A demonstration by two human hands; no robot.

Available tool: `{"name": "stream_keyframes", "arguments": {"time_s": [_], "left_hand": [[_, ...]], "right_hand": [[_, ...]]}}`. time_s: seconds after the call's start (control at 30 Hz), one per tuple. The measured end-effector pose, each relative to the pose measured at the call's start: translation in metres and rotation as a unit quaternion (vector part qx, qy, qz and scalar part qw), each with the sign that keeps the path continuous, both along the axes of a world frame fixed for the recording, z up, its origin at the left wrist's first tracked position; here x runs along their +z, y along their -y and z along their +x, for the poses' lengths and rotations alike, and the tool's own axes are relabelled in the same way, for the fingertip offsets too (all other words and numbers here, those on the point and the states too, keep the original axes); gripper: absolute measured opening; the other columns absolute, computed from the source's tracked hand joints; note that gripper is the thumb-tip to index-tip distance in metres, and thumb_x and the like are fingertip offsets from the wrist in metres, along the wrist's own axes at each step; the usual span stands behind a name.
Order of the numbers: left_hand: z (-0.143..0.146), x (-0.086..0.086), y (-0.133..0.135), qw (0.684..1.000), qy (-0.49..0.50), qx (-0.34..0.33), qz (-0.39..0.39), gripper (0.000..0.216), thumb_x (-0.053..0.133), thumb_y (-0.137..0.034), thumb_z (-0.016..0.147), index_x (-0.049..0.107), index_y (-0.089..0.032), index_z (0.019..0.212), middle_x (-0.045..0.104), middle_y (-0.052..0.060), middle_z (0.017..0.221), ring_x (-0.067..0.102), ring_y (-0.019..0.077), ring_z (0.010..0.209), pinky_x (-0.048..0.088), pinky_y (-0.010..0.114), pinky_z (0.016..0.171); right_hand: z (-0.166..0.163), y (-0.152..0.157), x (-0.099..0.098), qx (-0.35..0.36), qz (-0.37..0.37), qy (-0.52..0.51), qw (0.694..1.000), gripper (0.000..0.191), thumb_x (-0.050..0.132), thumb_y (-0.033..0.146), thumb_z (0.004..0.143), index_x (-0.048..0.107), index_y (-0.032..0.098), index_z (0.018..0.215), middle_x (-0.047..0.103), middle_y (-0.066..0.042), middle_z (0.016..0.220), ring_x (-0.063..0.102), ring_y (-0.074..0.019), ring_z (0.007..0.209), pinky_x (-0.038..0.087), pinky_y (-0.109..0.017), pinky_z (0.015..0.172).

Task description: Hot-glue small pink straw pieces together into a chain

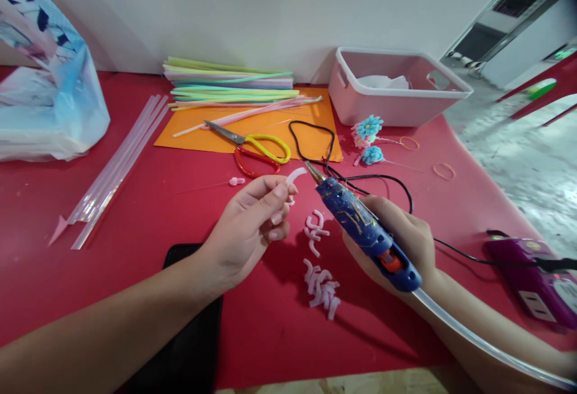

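My left hand (255, 220) pinches a short, curved pink pipe cleaner piece (296, 175) between thumb and forefinger. Wrapped in my right hand (406, 226) is a blue hot glue gun (360, 220), a clear glue stick (487, 346) trailing from its back end. Its metal nozzle points at the pink piece, with a small gap between them. Below, on the red tabletop (265, 346), lie two small heaps of cut pink pieces (321, 292). Scissors (252, 148) with one yellow and one red handle rest just beyond my left hand, near a small pink bud on a wire (237, 181).
Pipe cleaners (234, 87) lie on an orange sheet (198, 133) at the back. A pink basket (383, 103), fuzzy flowers (369, 130) and a purple power strip (532, 280) are rightward. Leftward are glue sticks (121, 166) and a plastic bag (49, 93). A black phone-like slab (193, 334) lies under my left arm.
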State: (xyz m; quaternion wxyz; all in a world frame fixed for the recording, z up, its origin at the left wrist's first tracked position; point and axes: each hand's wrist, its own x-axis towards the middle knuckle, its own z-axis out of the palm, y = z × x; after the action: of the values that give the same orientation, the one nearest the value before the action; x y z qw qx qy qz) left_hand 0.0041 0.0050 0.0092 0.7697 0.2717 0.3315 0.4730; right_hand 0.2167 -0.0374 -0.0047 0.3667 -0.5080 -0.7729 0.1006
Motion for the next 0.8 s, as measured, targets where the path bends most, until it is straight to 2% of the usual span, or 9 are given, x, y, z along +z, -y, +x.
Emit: {"name": "stream_keyframes", "arguments": {"time_s": [0.17, 0.33, 0.5, 0.8], "left_hand": [[0.0001, 0.0001, 0.0004, 1.0, -0.012, 0.001, 0.001, 0.017, 0.079, -0.023, 0.08, 0.065, -0.015, 0.074, 0.053, -0.004, 0.072, 0.037, 0.0033, 0.053, 0.035, 0.012, 0.045], [0.0, -0.0009, 0.0, 1.0, -0.014, 0.003, 0.01, 0.017, 0.081, -0.024, 0.078, 0.066, -0.015, 0.075, 0.056, -0.003, 0.076, 0.039, 0.0028, 0.052, 0.036, 0.013, 0.046], [0.0001, -0.0026, -0.0015, 1.0, -0.009, 0.007, 0.013, 0.017, 0.081, -0.024, 0.078, 0.066, -0.015, 0.075, 0.057, -0.002, 0.078, 0.04, 0.0025, 0.052, 0.036, 0.013, 0.046], [-0.0011, -0.0025, -0.0011, 1.0, 0.005, 0.011, 0.009, 0.017, 0.069, -0.016, 0.086, 0.061, -0.014, 0.071, 0.057, -0.003, 0.074, 0.04, 0.0024, 0.05, 0.036, 0.014, 0.046]], "right_hand": [[-0.0003, -0.0006, 0.0013, -0.011, 0.002, 0.013, 1.0, 0.019, 0.063, 0.014, 0.084, 0.058, 0.026, 0.097, 0.066, 0.0, 0.075, 0.062, -0.0161, 0.064, 0.043, -0.028, 0.057], [0.0035, -0.005, 0.0004, 0.044, 0.034, 0.027, 0.998, 0.019, 0.065, 0.014, 0.083, 0.058, 0.025, 0.097, 0.062, 0.001, 0.073, 0.059, -0.0145, 0.061, 0.042, -0.026, 0.055], [0.0043, -0.0052, 0.0007, 0.047, 0.025, 0.035, 0.998, 0.021, 0.063, 0.012, 0.085, 0.055, 0.026, 0.099, 0.06, 0.001, 0.074, 0.058, -0.0153, 0.063, 0.042, -0.027, 0.056], [0.0039, -0.0067, 0.0017, 0.056, 0.032, 0.05, 0.997, 0.013, 0.057, 0.018, 0.091, 0.055, 0.027, 0.101, 0.061, -0.001, 0.074, 0.059, -0.0167, 0.065, 0.042, -0.028, 0.058]]}}
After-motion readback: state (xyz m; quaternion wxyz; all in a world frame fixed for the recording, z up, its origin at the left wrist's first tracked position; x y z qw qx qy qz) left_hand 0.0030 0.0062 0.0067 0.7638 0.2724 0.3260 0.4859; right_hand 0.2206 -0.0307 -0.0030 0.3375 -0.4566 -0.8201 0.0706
